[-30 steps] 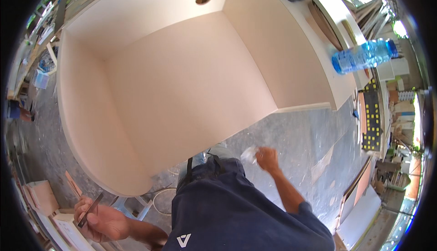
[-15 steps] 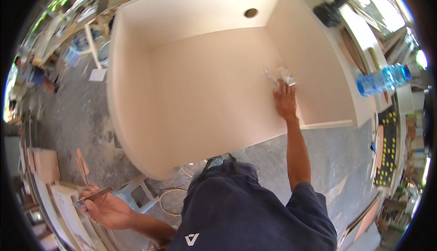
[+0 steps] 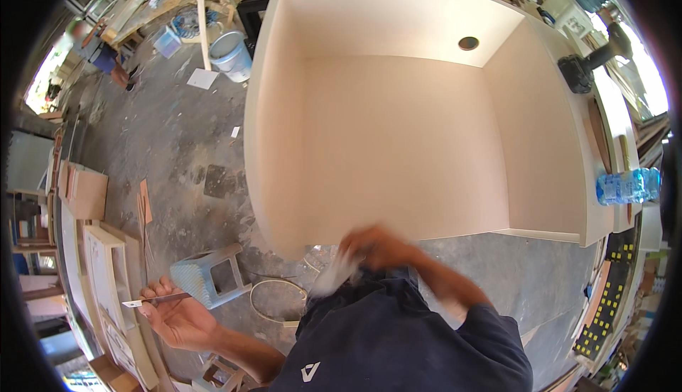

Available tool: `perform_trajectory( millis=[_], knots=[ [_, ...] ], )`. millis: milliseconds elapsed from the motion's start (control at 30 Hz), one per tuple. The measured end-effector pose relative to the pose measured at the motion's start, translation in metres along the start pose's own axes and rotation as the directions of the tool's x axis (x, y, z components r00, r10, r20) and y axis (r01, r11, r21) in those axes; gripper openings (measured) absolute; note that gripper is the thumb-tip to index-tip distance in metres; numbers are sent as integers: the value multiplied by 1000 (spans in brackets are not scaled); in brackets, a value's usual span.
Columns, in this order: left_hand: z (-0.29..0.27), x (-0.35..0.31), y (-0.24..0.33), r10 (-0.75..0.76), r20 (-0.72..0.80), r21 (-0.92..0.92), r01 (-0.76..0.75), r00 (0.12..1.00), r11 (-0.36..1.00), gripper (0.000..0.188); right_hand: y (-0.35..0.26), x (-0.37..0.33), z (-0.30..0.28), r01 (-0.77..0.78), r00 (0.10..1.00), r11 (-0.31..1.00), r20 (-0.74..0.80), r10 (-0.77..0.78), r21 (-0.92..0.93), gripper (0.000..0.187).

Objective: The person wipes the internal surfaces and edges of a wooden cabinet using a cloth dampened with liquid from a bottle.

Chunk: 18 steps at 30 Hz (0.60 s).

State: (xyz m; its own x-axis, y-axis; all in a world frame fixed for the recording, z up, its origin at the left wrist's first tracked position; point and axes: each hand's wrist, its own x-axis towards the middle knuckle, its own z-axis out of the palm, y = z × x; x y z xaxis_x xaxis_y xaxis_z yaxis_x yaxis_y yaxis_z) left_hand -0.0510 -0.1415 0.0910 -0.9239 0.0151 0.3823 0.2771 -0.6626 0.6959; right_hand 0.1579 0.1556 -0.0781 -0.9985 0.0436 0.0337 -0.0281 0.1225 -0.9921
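Observation:
My left hand (image 3: 177,317) is off at the lower left, fingers closed on a thin flat metal strip (image 3: 168,298), which looks like a scraper blade with one bright end. My right hand (image 3: 376,246), smeared by motion, is in front of my waist at the near edge of a large pale cabinet box (image 3: 405,143). From its fingers hangs a whitish crumpled piece (image 3: 337,275), too blurred to tell whether it is cloth or plastic. Inside the box are bare beige panels, with a round hole (image 3: 468,43) in the far one.
A cordless drill (image 3: 579,72) and a blue water bottle (image 3: 629,187) rest along the box's right side. A light-blue stool (image 3: 206,278) and a looped hose (image 3: 270,300) are on the floor near my left arm. A bucket (image 3: 231,57) stands beyond; a person (image 3: 106,58) is far left.
My right hand has come off the box's inner panel and back toward my waist, bringing the whitish piece along. My left hand keeps the metal strip. The view has shifted left.

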Motion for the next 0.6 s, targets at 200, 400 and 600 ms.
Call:
perform_trajectory(
  millis=[200,400,600],
  knots=[
    [-7,-8,2,-36,-95,29,39,995,999,18,34,68,-203,-277,355,847,-868,-348,-454,41],
    [35,-22,-26,25,-108,106,-13,994,994,15,80,115,-49,-180,759,851,-620,-199,-494,38],
    [100,-62,-66,-126,465,330,-40,876,943,14,14,-22,14,-75,937,994,337,96,-74,32]
  ],
)
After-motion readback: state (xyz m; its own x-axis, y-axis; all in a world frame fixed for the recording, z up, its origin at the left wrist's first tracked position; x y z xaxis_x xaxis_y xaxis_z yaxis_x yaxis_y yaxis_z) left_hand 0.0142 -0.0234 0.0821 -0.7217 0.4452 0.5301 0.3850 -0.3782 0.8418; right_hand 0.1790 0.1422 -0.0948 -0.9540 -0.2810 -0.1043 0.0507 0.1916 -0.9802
